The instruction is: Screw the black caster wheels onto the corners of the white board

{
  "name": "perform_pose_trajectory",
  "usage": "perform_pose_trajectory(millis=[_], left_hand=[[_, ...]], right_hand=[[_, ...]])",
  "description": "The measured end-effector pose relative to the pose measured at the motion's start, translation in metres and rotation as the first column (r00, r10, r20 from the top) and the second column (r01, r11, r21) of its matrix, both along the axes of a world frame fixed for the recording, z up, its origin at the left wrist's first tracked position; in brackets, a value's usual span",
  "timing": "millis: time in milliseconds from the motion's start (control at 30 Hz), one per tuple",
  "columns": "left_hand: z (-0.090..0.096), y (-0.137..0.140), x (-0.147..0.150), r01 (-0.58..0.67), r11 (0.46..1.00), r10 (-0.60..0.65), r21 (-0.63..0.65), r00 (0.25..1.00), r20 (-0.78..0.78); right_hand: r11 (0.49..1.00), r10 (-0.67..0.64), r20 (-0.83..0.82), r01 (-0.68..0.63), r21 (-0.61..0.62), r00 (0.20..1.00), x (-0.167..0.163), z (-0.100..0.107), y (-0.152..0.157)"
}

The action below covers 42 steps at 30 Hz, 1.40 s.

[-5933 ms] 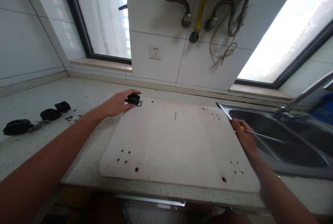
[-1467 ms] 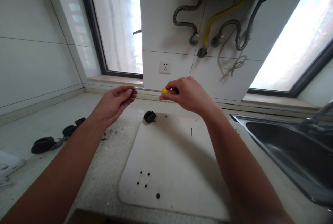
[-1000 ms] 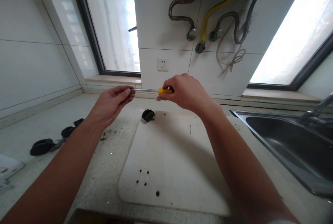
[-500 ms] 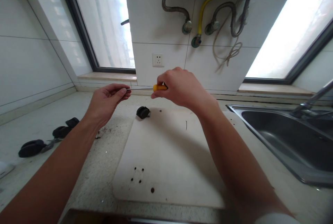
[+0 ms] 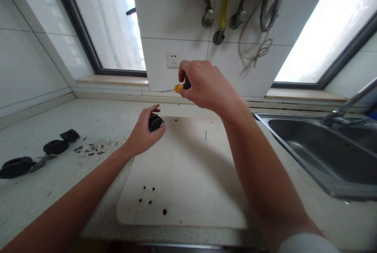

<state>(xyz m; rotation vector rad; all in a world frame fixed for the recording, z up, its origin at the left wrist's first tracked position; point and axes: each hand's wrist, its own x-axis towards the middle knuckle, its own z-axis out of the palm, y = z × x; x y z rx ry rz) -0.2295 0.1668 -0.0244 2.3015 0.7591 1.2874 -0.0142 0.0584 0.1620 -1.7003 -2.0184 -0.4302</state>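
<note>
My right hand (image 5: 203,84) grips a screwdriver (image 5: 178,88) by its yellow and black handle, above the far part of the board. Its thin shaft points left, roughly level, with the tip free in the air. Below and to the left, my left hand (image 5: 146,133) wraps thumb and fingers around a black caster wheel (image 5: 155,122) at the far left corner of a white board (image 5: 182,166). The board lies flat on the counter. Several small holes (image 5: 147,195) show at its near left corner. The caster's mounting is mostly hidden by the hand.
Loose black casters (image 5: 55,146) lie on the counter (image 5: 97,115) at the left, beside a scatter of small screws (image 5: 91,149). A steel sink (image 5: 312,143) with a faucet (image 5: 338,115) is at the right. Hoses (image 5: 225,6) and a socket (image 5: 173,60) are on the wall.
My left hand has left the screwdriver's shaft and moved down and right onto the caster. The right hand still holds the screwdriver. The view has shifted slightly.
</note>
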Motion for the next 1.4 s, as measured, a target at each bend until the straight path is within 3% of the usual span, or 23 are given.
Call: perform_pose_trajectory(millis=[133,367,800,1000,1400], left_hand=[[0.000,-0.002,0.000,-0.043,0.998,0.043,0.035,0.999,-0.002],[-0.003,0.002,0.000,-0.083,0.997,0.083,-0.001,0.996,-0.024],[-0.005,0.005,0.000,-0.083,0.995,0.082,-0.048,0.996,-0.027],[-0.006,0.005,0.000,-0.097,0.995,0.096,-0.037,0.995,-0.025],[-0.006,0.005,0.000,-0.099,0.995,0.099,-0.006,0.995,-0.032]], right_hand=[[0.994,-0.008,-0.090,0.018,0.110,0.996,-0.009,0.003,-0.002],[0.986,0.080,-0.111,-0.062,0.152,0.991,-0.026,-0.007,0.004],[0.973,0.192,-0.080,-0.180,0.141,0.978,-0.037,-0.023,0.021],[0.986,0.139,-0.080,-0.130,0.105,0.987,-0.040,-0.025,0.022],[0.985,0.152,-0.073,-0.145,0.096,0.986,-0.042,-0.024,0.020]])
